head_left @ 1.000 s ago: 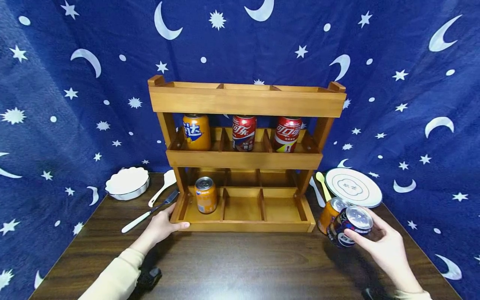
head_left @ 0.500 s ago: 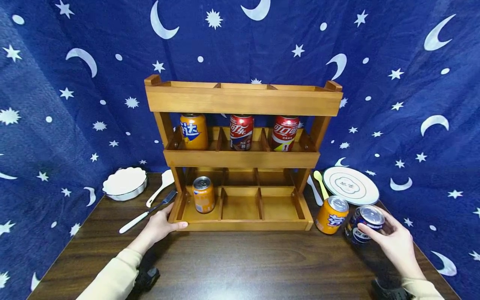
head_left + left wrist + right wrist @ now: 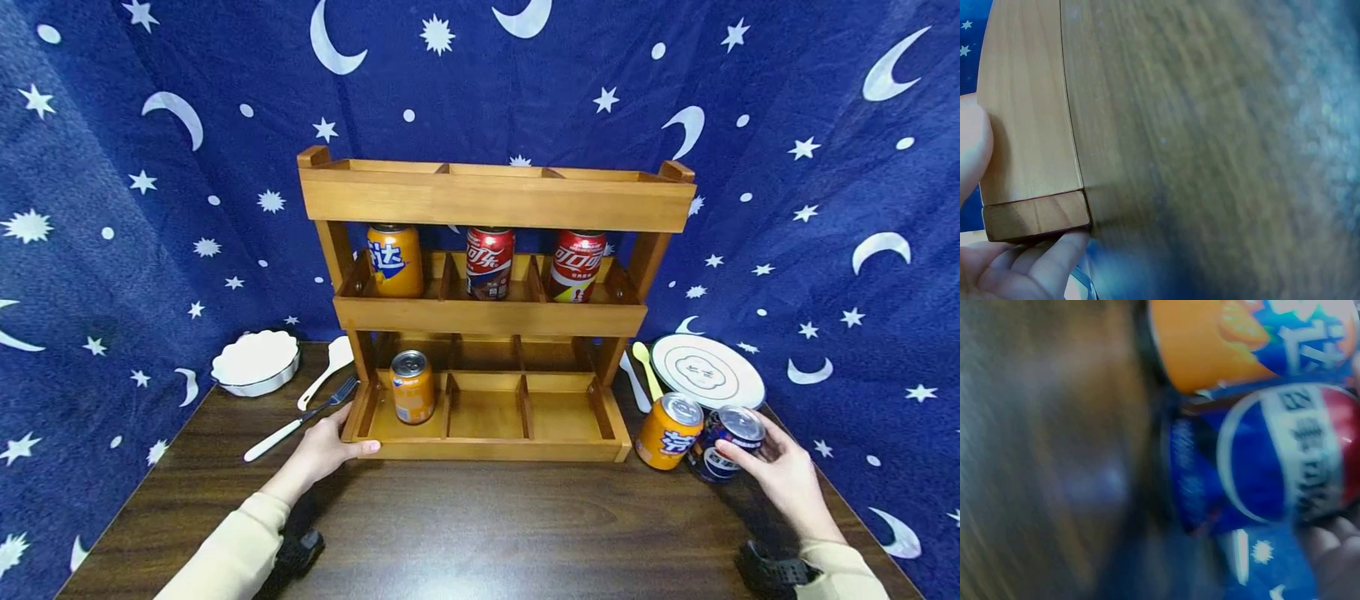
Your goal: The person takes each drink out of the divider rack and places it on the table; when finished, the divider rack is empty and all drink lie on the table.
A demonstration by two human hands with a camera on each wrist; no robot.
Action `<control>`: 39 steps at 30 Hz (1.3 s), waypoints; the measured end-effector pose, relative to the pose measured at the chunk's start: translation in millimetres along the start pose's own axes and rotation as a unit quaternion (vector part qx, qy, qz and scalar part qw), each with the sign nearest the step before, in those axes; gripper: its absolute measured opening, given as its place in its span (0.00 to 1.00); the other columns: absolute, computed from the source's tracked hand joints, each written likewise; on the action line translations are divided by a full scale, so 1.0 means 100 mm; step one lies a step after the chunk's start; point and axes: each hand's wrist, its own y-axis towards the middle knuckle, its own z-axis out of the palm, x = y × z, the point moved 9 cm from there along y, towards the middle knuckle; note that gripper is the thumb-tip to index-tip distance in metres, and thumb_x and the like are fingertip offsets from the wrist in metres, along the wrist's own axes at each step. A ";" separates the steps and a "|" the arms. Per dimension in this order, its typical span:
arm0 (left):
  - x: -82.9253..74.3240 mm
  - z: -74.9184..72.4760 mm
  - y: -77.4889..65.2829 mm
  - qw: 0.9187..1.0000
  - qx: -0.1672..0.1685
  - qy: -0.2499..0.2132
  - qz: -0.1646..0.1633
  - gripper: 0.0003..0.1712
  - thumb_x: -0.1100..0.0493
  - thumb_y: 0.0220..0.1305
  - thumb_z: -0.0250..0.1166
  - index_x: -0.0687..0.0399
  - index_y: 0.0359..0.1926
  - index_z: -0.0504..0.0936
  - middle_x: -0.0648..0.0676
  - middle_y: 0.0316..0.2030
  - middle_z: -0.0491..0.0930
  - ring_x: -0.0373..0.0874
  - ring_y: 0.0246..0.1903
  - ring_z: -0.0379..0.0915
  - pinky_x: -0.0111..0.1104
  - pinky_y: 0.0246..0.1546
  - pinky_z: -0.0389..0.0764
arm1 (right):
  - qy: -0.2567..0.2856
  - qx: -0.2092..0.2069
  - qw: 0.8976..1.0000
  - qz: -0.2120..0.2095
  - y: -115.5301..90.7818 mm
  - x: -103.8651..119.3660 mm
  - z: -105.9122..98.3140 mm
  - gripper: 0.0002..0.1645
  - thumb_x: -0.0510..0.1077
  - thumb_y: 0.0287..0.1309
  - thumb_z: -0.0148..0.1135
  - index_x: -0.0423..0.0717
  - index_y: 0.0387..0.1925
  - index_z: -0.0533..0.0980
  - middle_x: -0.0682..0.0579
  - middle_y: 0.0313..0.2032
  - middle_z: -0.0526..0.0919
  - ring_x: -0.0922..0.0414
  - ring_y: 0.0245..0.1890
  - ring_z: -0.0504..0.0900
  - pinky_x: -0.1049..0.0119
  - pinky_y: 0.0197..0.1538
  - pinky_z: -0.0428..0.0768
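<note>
My left hand grips the lower left corner of a wooden rack, its thumb on the front board. The left wrist view shows its fingers against the board's end. At the right, my right hand holds a dark blue Pepsi can close to the table, fingers round its far side. Right beside it stands an orange Fanta can, by the rack's right end. In the right wrist view the Pepsi can lies alongside the orange can; whether they touch I cannot tell.
On the middle shelf stand an orange can and two red cola cans. Another orange can sits in the lower left compartment. A white dish, spoon and fork lie left; a plate and yellow spoon lie right.
My right hand has brought the Pepsi can from in front of the orange can to its right side, and then slightly closer to it. My left hand stays on the rack.
</note>
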 end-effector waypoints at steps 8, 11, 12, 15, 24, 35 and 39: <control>0.01 -0.04 -0.01 1.000 -0.005 0.003 -0.003 0.57 0.37 0.38 0.68 0.63 0.63 0.56 0.71 0.51 0.70 0.63 0.50 0.67 0.50 0.47 0.68 | -0.049 -0.021 0.998 -0.031 -0.08 0.71 -0.13 0.49 0.47 0.44 0.66 0.57 0.66 0.50 0.38 0.61 0.60 0.73 0.60 0.56 0.87 0.57 0.54; 0.00 -0.02 -0.01 1.000 -0.008 0.001 0.004 0.56 0.38 0.39 0.68 0.64 0.63 0.56 0.70 0.51 0.70 0.62 0.50 0.68 0.50 0.47 0.68 | -0.013 -0.041 0.997 -0.057 -0.09 1.03 -0.09 0.48 0.42 0.42 0.68 0.60 0.64 0.54 0.51 0.63 0.59 0.83 0.56 0.55 0.94 0.52 0.52; 0.00 -0.02 -0.01 1.000 -0.008 -0.001 0.005 0.56 0.38 0.39 0.68 0.63 0.63 0.56 0.70 0.51 0.71 0.62 0.50 0.68 0.49 0.48 0.68 | 0.000 -0.041 0.997 -0.067 -0.09 1.15 -0.05 0.48 0.41 0.41 0.68 0.60 0.64 0.56 0.54 0.64 0.59 0.83 0.55 0.56 0.94 0.51 0.53; -0.01 -0.01 -0.01 1.000 -0.009 -0.008 0.006 0.56 0.38 0.39 0.68 0.63 0.63 0.56 0.69 0.51 0.71 0.61 0.51 0.68 0.49 0.49 0.68 | 0.006 -0.024 0.996 -0.085 -0.11 1.47 0.20 0.48 0.42 0.39 0.70 0.62 0.62 0.58 0.57 0.63 0.61 0.80 0.57 0.57 0.94 0.51 0.54; -0.02 0.00 0.00 1.000 -0.010 -0.016 0.001 0.55 0.39 0.37 0.69 0.61 0.63 0.57 0.67 0.51 0.71 0.60 0.51 0.67 0.49 0.50 0.67 | 0.060 0.071 0.988 -0.126 -0.11 2.06 1.43 0.47 0.56 0.35 0.70 0.67 0.61 0.59 0.50 0.59 0.67 0.51 0.57 0.68 0.64 0.57 0.68; 0.00 0.00 0.00 1.000 -0.010 -0.020 -0.010 0.55 0.39 0.36 0.69 0.59 0.63 0.57 0.68 0.52 0.70 0.60 0.51 0.67 0.49 0.49 0.67 | 0.091 0.150 0.975 -0.139 -0.11 2.64 2.62 0.50 0.67 0.33 0.66 0.61 0.61 0.60 0.50 0.58 0.69 0.53 0.58 0.68 0.56 0.57 0.67; 0.01 -0.01 -0.02 1.000 -0.016 -0.020 -0.006 0.55 0.39 0.36 0.69 0.59 0.63 0.58 0.66 0.50 0.73 0.59 0.49 0.70 0.48 0.47 0.69 | 0.107 0.177 0.967 -0.146 -0.14 2.86 2.96 0.52 0.68 0.33 0.65 0.55 0.62 0.59 0.49 0.59 0.67 0.53 0.58 0.67 0.58 0.57 0.67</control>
